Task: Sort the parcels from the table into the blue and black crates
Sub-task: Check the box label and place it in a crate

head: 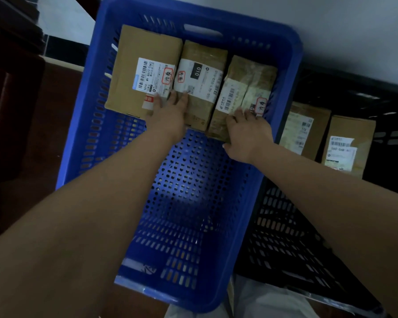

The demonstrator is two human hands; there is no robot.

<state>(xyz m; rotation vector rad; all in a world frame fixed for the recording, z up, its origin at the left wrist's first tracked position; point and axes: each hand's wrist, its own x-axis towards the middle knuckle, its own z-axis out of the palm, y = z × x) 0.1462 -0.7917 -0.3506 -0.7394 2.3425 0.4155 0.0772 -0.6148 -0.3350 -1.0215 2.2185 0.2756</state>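
Parcels (200, 83) in the blue crate (193, 203) are lying under both hands' flat, straight fingers (177, 99), risking skewing if pushed unevenly.

The view is dim with a cold bluish cast. A pale patch of light falls on the perforated floor of the blue crate (182, 191). The black crate (285, 237) sinks into shadow. Edges bow from wide-angle distortion; detail is soft and slightly blurred.
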